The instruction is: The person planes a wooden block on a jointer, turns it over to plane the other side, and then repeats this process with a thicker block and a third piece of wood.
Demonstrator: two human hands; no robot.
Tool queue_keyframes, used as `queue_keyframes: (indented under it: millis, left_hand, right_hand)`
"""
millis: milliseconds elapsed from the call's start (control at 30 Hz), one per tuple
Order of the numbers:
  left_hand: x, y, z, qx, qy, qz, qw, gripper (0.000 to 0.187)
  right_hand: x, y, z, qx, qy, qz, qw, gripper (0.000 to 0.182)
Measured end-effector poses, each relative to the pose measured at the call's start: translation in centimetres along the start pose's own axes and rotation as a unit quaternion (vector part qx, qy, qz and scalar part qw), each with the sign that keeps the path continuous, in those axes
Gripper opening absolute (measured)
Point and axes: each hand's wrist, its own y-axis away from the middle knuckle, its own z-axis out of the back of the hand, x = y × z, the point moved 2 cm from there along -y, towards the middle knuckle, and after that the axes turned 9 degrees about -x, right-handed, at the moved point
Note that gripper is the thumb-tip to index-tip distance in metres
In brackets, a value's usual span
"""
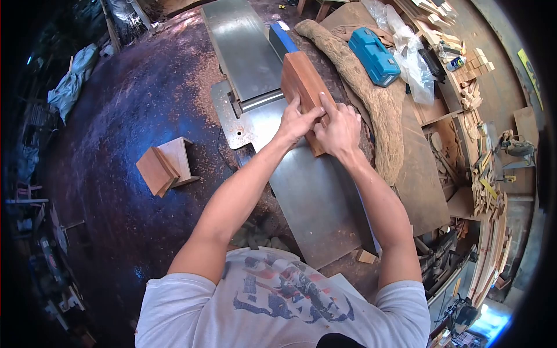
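A reddish-brown wooden board (303,72) stands on edge on the metal bed of a jointer (307,194), along its blue fence (282,38). My left hand (297,122) grips the near side of the board, with one fingertip raised against its face. My right hand (341,129) holds the board from its right side and top, close beside the left. The two hands meet around the board's rear part. Just left of the board, the bright cutter slot (262,101) crosses between the two beds. The board hides the rest of that slot.
On the left, reddish-brown boards (156,171) lie on a small wooden stool (178,159). Shavings cover the floor beside the jointer. To the right are a long rough log (383,124), a teal tool case (374,56), plastic sheeting (415,58) and shelves of wood scraps.
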Motion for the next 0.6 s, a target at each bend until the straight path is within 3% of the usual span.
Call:
queue_keyframes:
  millis: [467,600]
  left_hand:
    - [-2.9,-4.5,1.6,-0.006,-0.019,0.004,1.0,0.079]
    - [-3.3,-6.0,2.3,-0.011,-0.037,0.008,0.999,0.075]
  right_hand:
    - [1.4,-5.0,-2.2,-0.023,-0.01,0.022,0.999,0.069]
    - [1.9,-6.6,-2.7,-0.012,-0.009,0.007,1.0,0.075]
